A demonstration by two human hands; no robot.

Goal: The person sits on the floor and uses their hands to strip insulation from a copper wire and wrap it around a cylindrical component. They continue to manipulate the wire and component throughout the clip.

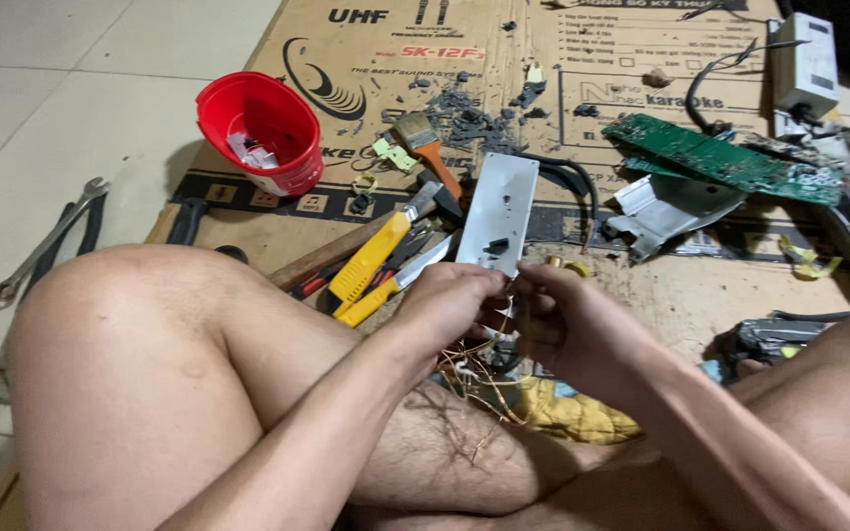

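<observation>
Two bare hands meet above the person's crossed legs: the left hand (450, 300) is closed, pinching the lower end of one flat grey metal plate (499, 211) and a tangle of thin copper wire (479, 369), which the right hand (568, 320) also grips with curled fingers. On the flattened brown cardboard sheet (700, 295) lie one yellow utility knife (371, 261), one wooden-handled hammer (346, 246), one orange-handled paintbrush (430, 147) and two green circuit boards (720, 157). One red plastic bucket (258, 133) holds scraps of white paper. Two steel wrenches (51, 236) rest on the tiled floor.
</observation>
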